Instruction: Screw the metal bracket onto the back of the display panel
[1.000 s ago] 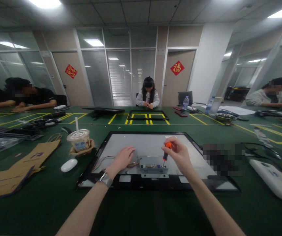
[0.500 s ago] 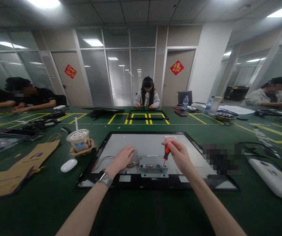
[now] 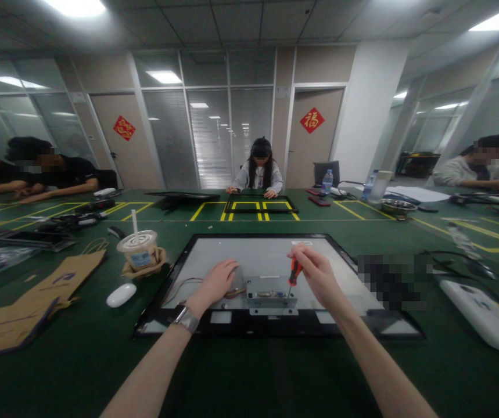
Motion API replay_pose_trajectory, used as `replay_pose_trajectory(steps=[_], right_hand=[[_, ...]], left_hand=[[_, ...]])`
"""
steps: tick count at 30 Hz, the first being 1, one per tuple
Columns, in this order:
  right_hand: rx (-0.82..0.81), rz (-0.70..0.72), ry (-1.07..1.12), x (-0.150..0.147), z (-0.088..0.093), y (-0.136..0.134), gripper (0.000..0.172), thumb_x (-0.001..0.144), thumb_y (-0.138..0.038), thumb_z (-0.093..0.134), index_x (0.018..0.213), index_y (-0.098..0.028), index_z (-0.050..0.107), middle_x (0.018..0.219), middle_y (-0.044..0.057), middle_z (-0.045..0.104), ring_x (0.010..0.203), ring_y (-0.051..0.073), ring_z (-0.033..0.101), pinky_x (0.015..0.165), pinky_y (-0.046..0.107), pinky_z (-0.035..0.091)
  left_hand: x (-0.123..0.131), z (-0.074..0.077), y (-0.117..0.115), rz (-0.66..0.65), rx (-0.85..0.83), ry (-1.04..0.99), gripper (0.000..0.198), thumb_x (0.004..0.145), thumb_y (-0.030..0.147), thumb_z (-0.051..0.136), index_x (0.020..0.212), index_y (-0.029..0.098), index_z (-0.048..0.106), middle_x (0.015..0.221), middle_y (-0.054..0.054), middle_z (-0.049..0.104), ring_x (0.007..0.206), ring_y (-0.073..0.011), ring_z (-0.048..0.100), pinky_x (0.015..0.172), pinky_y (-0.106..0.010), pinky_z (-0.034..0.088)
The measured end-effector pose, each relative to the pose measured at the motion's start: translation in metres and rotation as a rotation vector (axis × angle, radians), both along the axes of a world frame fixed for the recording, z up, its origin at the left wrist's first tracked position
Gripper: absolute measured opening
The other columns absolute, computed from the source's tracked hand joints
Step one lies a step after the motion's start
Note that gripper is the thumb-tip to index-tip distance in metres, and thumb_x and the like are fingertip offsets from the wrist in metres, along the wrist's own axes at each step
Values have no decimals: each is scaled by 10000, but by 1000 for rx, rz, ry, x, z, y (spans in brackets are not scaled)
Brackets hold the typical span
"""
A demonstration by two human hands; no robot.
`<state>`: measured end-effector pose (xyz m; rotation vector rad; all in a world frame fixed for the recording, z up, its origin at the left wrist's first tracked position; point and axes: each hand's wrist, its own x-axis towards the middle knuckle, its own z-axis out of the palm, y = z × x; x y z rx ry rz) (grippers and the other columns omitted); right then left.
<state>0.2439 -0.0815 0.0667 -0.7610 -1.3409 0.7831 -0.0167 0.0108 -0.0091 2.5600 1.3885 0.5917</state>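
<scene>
In front of me on the green table lies a flat display panel [image 3: 218,249] with a black frame and a pale grey back. A small metal box with video ports [image 3: 270,285] sits near its front edge. My right hand [image 3: 314,268] grips a red and black screwdriver [image 3: 294,269], its tip pointing down at the right end of the box. My left hand [image 3: 218,281] rests on the panel left of the box, fingers stretched out, beside thin coloured wires [image 3: 182,283]. What lies under its palm is hidden.
Left of the panel are an iced drink cup [image 3: 139,252] in a cardboard holder, a white mouse [image 3: 121,295] and a brown paper bag [image 3: 60,281]. A white device [image 3: 480,313] and cables lie right. Across the table a person [image 3: 260,168] sits at a black frame [image 3: 261,210].
The screwdriver's handle has turned slightly in my right hand, with its tip still at the box. My left hand stays put. The person opposite has moved both hands, the left-hand one farther out.
</scene>
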Motion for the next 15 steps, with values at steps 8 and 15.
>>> replay_pose_trajectory(steps=[8,15], right_hand=[[59,-97,-61,-2,0,2,316,925,-478,468,792,-227,607,761,16,592,760,183,556,712,315,436],[106,-153,-165,-4,5,-4,216,878,-416,565,875,-226,667,787,18,598,744,180,555,701,316,442]], left_hand=[[2,2,-1,4,7,19,385,919,200,381,1254,156,565,1362,-93,535,1254,-199,489,1104,-363,337],[1,1,-2,9,20,12,378,917,206,393,1249,157,568,1359,-99,537,1255,-205,489,1101,-376,343]])
